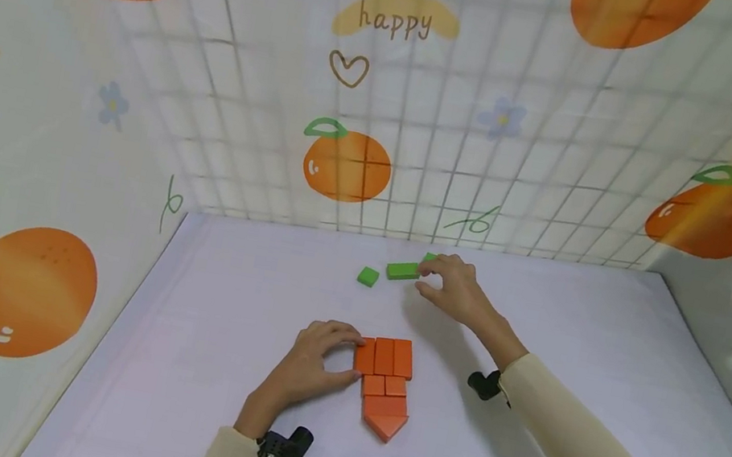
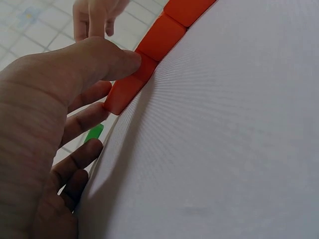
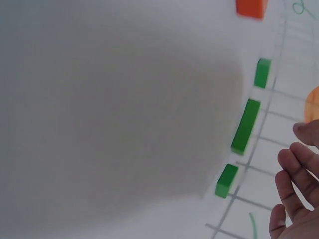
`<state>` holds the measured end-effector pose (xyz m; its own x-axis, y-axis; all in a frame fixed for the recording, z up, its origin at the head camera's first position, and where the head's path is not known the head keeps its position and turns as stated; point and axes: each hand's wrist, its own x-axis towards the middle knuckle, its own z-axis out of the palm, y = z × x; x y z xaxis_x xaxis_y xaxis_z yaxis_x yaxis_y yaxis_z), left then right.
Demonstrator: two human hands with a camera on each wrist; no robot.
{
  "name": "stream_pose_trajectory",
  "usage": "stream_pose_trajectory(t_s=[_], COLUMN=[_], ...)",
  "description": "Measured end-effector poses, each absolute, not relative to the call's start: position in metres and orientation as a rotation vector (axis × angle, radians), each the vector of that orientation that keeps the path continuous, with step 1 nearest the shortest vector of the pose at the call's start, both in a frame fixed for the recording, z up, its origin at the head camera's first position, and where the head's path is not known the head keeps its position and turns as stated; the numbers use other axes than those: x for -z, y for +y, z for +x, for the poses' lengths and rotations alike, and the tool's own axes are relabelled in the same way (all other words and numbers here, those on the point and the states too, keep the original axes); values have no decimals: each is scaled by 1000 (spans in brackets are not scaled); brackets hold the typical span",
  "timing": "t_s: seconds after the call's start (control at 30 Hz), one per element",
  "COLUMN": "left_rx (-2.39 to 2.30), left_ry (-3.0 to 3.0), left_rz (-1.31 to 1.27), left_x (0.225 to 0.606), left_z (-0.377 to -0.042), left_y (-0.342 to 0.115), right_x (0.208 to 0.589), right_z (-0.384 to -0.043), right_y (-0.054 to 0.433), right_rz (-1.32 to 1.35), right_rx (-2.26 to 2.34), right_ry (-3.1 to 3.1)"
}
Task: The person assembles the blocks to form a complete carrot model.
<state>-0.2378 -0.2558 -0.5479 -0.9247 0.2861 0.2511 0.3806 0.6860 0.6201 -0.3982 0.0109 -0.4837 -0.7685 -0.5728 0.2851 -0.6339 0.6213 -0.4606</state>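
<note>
Orange blocks form a flat figure mid-table: three oblong blocks [image 1: 394,358] in a row, two small ones [image 1: 385,387] below, and an orange piece with a pointed end [image 1: 384,425] closest to me. My left hand [image 1: 312,358] pinches the leftmost oblong orange block [image 1: 364,356], thumb at the near end and fingers at the far end. My right hand [image 1: 454,289] hovers with loosely bent fingers by the green blocks, holding nothing. Beside its fingertips lies a long green block [image 1: 402,271]. One small green block [image 1: 368,276] sits left of that; another [image 3: 227,180] is partly hidden behind the hand in the head view.
The white table [image 1: 239,280] ends at a back wall [image 1: 253,119] covered in grid-patterned cloth with printed oranges. Similar printed cloth hangs at both sides. Each wrist wears a small black camera [image 1: 287,443].
</note>
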Motion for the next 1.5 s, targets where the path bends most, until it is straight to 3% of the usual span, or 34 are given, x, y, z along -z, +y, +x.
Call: stream_pose_trajectory(t_s=[0.33, 0.77, 1.17, 1.5], left_rx=[1051, 1028, 1043, 1057], left_ry=[-2788, -2781, -2777, -2765], left_rz=[-540, -560, -558, -564], left_x=[548, 550, 548, 550], left_z=[-237, -238, -239, -239], left_y=[-257, -255, -257, -258], right_x=[494, 503, 494, 479], right_z=[-428, -440, -432, -406], right_y=[2, -7, -3, 7], right_rz=[884, 858, 914, 1044], right_rx=[-813, -734, -729, -795], right_ry=[-2879, -2979, -2922, -2824])
